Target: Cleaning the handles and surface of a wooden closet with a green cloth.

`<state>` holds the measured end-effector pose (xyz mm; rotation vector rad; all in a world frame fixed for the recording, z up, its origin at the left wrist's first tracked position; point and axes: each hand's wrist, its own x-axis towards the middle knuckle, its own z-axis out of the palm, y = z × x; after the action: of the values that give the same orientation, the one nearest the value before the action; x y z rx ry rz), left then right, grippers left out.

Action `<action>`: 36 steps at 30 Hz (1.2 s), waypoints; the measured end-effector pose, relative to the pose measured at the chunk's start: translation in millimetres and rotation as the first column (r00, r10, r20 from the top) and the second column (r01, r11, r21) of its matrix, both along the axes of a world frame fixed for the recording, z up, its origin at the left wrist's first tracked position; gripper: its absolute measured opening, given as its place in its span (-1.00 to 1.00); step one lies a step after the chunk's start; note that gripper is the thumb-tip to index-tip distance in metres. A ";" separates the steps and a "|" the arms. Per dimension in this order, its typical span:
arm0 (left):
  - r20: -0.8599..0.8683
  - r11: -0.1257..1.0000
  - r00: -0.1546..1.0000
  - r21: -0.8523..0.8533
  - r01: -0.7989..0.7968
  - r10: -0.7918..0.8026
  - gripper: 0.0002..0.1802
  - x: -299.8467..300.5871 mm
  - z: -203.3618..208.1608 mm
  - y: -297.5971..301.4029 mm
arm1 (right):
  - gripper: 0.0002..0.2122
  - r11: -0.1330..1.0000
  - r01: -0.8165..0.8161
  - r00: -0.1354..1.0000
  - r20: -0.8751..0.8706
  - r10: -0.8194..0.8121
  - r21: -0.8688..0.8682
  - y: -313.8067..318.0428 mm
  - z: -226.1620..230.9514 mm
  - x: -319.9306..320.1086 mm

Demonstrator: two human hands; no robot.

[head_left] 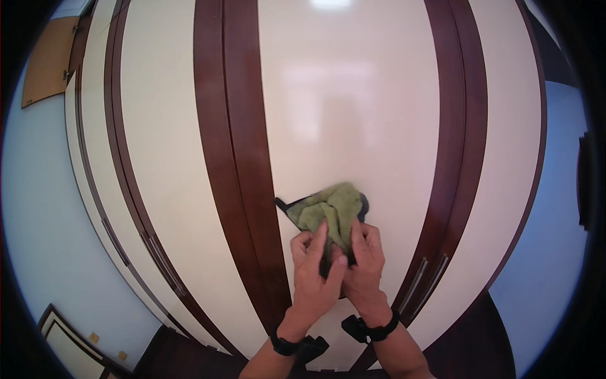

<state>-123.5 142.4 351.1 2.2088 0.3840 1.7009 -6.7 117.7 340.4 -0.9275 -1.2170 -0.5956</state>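
A green cloth (338, 205) with a dark edge is bunched up between my two hands, in front of a glossy cream wardrobe door (353, 145). My left hand (312, 271) grips its lower left part, the fingers pointing up along it. On the other side, my right hand (366, 262) closes on the cloth's lower right part. The thumbs come close together at the bottom of the bundle. One dark corner of the cloth sticks out to the left. Whether the cloth touches the door cannot be made out.
Dark brown vertical frames (237, 126) border the cream panels. Metal handles (413, 284) sit low on the right frame, and more handles (163, 265) at the left. An orange-brown cabinet door (50, 61) stands open at upper left. Dark floor (473, 344) shows below, blue walls (38, 189) at the sides.
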 end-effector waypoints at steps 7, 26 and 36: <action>0.118 0.996 0.990 0.020 -0.081 0.079 -0.29 43.8 -4.0 -25.7 | -0.43 0.999 0.016 0.995 0.097 -0.019 0.034 -28.5 18.9 42.7; 0.407 0.981 0.894 -0.043 -0.189 0.190 -0.39 407.7 26.5 -347.9 | -0.45 0.995 -0.100 0.939 0.326 0.104 -0.028 -357.6 78.2 389.6; 0.356 0.977 0.914 0.011 -0.212 0.194 -0.36 769.5 60.5 -576.9 | -0.46 0.998 -0.035 0.956 0.289 0.048 -0.052 -597.4 109.8 755.7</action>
<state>646.0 -434.5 411.6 1.8898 0.4959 2.1913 748.9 -479.7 450.2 -0.8711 -1.5150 -0.6892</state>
